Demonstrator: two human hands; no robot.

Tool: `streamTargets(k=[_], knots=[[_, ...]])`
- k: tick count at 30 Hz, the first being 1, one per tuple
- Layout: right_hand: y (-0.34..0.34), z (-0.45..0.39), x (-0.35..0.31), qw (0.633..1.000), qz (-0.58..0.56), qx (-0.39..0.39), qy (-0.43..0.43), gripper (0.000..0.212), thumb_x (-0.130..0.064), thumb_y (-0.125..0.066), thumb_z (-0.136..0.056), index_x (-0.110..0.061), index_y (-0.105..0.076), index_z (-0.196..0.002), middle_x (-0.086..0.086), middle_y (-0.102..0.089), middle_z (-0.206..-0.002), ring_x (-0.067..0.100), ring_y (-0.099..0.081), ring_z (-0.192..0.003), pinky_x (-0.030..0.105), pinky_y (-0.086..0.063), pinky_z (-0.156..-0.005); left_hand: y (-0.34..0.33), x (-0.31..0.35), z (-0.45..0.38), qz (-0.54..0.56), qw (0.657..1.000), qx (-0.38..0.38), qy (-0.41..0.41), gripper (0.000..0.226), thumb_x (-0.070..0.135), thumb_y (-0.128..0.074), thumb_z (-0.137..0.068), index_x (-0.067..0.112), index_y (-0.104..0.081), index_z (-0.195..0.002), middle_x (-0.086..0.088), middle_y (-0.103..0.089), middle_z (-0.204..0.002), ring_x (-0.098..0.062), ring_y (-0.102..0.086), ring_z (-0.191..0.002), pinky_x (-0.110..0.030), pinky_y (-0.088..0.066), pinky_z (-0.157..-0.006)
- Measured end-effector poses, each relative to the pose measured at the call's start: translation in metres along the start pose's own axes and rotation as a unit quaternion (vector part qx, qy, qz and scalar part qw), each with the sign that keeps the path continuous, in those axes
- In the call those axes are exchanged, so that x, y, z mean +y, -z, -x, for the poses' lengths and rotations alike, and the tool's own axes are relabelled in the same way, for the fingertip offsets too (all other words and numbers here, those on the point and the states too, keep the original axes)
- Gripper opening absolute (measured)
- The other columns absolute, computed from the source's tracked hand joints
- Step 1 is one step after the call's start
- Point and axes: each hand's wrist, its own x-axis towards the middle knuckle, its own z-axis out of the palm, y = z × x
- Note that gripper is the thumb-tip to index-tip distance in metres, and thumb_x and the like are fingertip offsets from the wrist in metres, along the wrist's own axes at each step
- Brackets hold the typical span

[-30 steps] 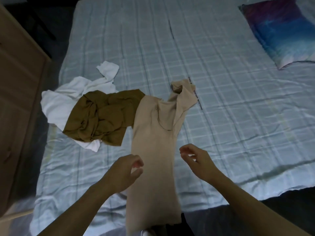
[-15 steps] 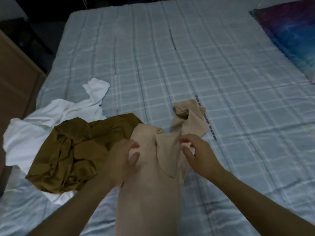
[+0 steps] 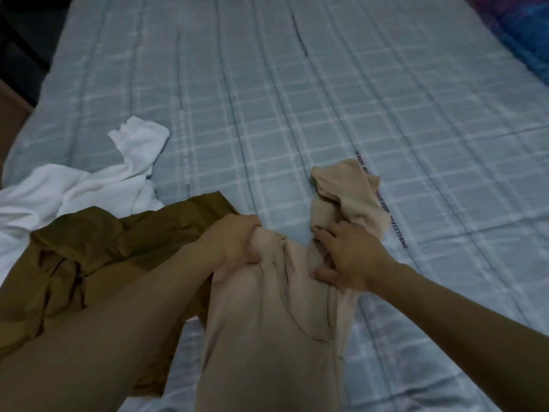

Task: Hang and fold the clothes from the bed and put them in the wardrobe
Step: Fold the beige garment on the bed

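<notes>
Beige top point(image 3: 267, 337) runs lengthwise away from the person on bed point(image 3: 326, 114); left hand point(image 3: 234, 245) & right hand point(image 3: 350, 260) both grip its far end, approx. level

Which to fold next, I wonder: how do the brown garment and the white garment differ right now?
The brown garment is dark, while the white garment is bright. The brown one lies partly on top of the white one. The brown one reaches the beige garment that both hands grip; the white one lies farther away. Both are crumpled and unfolded on the bed.
</notes>
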Motion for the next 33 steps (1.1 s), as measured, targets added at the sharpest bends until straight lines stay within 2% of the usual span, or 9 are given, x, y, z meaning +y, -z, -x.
streamTargets(k=[5,7,11,14,17,21,26,30,33], knots=[[0.006,0.011,0.002,0.992,0.066,-0.035,-0.106,0.069,-0.08,-0.041,-0.079,-0.028,-0.051,-0.123,0.001,-0.06,-0.122,0.027,-0.054,-0.112,0.044,-0.034,-0.098,0.006,-0.006,0.012,0.076,0.994,0.079,-0.018,0.014,0.018,-0.076,-0.075,0.013,-0.064,-0.078,0.003,-0.062,-0.074,-0.01,-0.055,-0.069,-0.031,-0.041,-0.062],[0.007,0.017,0.002,0.982,0.057,-0.063,-0.166,0.072,-0.08,-0.036,-0.081,-0.031,-0.044,-0.134,0.004,-0.055,-0.13,0.03,-0.051,-0.118,0.049,-0.034,-0.1,0.016,-0.01,0.02,0.121,0.984,0.126,-0.036,0.023,0.006,-0.07,-0.075,0.018,-0.055,-0.062,0.006,-0.055,-0.061,-0.007,-0.05,-0.06,-0.027,-0.034,-0.059],[0.004,0.027,0.002,0.967,-0.01,-0.085,-0.238,0.072,-0.079,-0.035,-0.083,-0.036,-0.032,-0.141,0.009,-0.048,-0.137,0.036,-0.049,-0.122,0.053,-0.042,-0.098,0.027,-0.031,0.034,0.117,0.971,0.208,-0.013,0.028,0.008,-0.075,-0.077,0.024,-0.054,-0.066,0.006,-0.055,-0.068,-0.011,-0.051,-0.068,-0.024,-0.031,-0.059],[0.005,0.028,-0.004,0.978,0.006,-0.027,-0.206,0.064,-0.069,-0.043,-0.087,-0.027,-0.043,-0.135,0.009,-0.05,-0.13,0.033,-0.051,-0.116,0.045,-0.047,-0.093,0.023,-0.038,0.035,0.062,0.989,0.126,0.041,0.021,0.024,-0.079,-0.075,0.021,-0.059,-0.077,0.004,-0.059,-0.076,-0.018,-0.057,-0.076,-0.029,-0.038,-0.061],[0.007,0.018,0.001,0.997,0.023,0.029,-0.07,0.051,-0.056,-0.052,-0.084,-0.023,-0.055,-0.123,0.009,-0.05,-0.128,0.031,-0.049,-0.113,0.042,-0.045,-0.09,0.029,-0.034,0.032,0.089,0.989,0.019,0.119,0.033,0.04,-0.082,-0.074,0.022,-0.058,-0.089,0.006,-0.061,-0.087,-0.011,-0.056,-0.081,-0.026,-0.039,-0.062],[0.01,0.0,0.012,0.996,-0.04,-0.047,0.057,0.06,-0.045,-0.053,-0.077,-0.024,-0.052,-0.133,-0.001,-0.053,-0.132,0.022,-0.05,-0.12,0.044,-0.041,-0.1,0.035,-0.028,0.03,0.244,0.947,-0.055,0.204,0.055,0.025,-0.091,-0.067,0.019,-0.056,-0.108,0.005,-0.059,-0.103,-0.01,-0.055,-0.09,-0.02,-0.041,-0.064],[0.023,-0.016,0.028,0.997,0.052,-0.033,0.045,0.05,-0.049,-0.039,-0.078,-0.03,-0.057,-0.121,-0.006,-0.056,-0.118,0.02,-0.05,-0.115,0.039,-0.032,-0.098,0.032,-0.021,0.035,0.27,0.943,-0.047,0.187,0.043,0.008,-0.089,-0.066,0.019,-0.069,-0.103,0.0,-0.071,-0.094,-0.014,-0.064,-0.087,-0.022,-0.047,-0.062],[0.037,-0.014,0.036,0.984,0.156,-0.077,-0.038,0.056,-0.057,-0.043,-0.084,-0.028,-0.053,-0.131,-0.004,-0.052,-0.136,0.025,-0.039,-0.132,0.045,-0.02,-0.113,0.028,-0.023,0.039,0.236,0.956,-0.015,0.172,0.037,0.01,-0.088,-0.067,0.025,-0.069,-0.095,0.002,-0.072,-0.088,-0.015,-0.066,-0.085,-0.025,-0.049,-0.066],[0.041,-0.004,0.053,0.965,0.15,-0.145,-0.161,0.084,-0.078,-0.039,-0.079,-0.027,-0.043,-0.145,-0.002,-0.046,-0.148,0.023,-0.029,-0.142,0.042,-0.013,-0.115,0.025,-0.019,0.042,0.241,0.956,0.003,0.168,0.037,0.009,-0.087,-0.069,0.027,-0.067,-0.095,0.003,-0.071,-0.09,-0.012,-0.064,-0.082,-0.025,-0.053,-0.07]])
